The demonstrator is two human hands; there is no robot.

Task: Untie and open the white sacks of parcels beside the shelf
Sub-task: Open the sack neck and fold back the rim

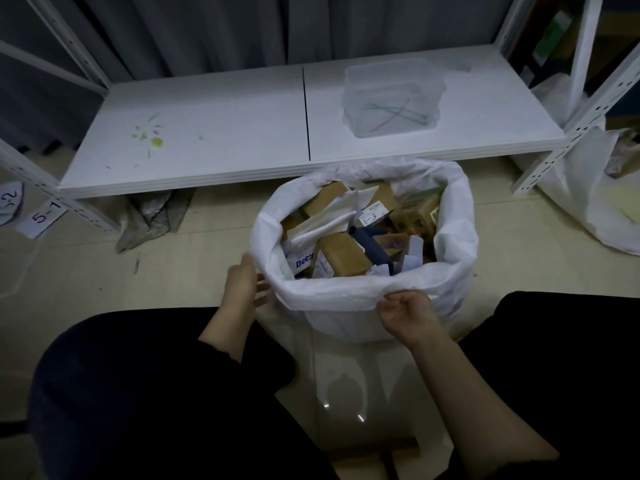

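Observation:
A white sack [453, 237] stands open on the floor in front of the low shelf, its rim rolled down. Inside lie several parcels [346, 252]: brown cardboard boxes, white envelopes and a label marked "1-3". My right hand [407, 315] pinches the near edge of the rolled rim. At the sack's left side, my left hand [244, 284] touches the rim with its fingers partly hidden behind the fabric. A second white sack [581, 188] sits at the right, beyond the shelf post.
The white shelf board [214, 133] carries a clear plastic tub [393, 95] with coloured ties in it. Perforated shelf posts [571, 133] stand at both sides. Grey crumpled wrapping [152, 216] lies under the shelf. Paper labels [43, 216] lie on the floor at the left.

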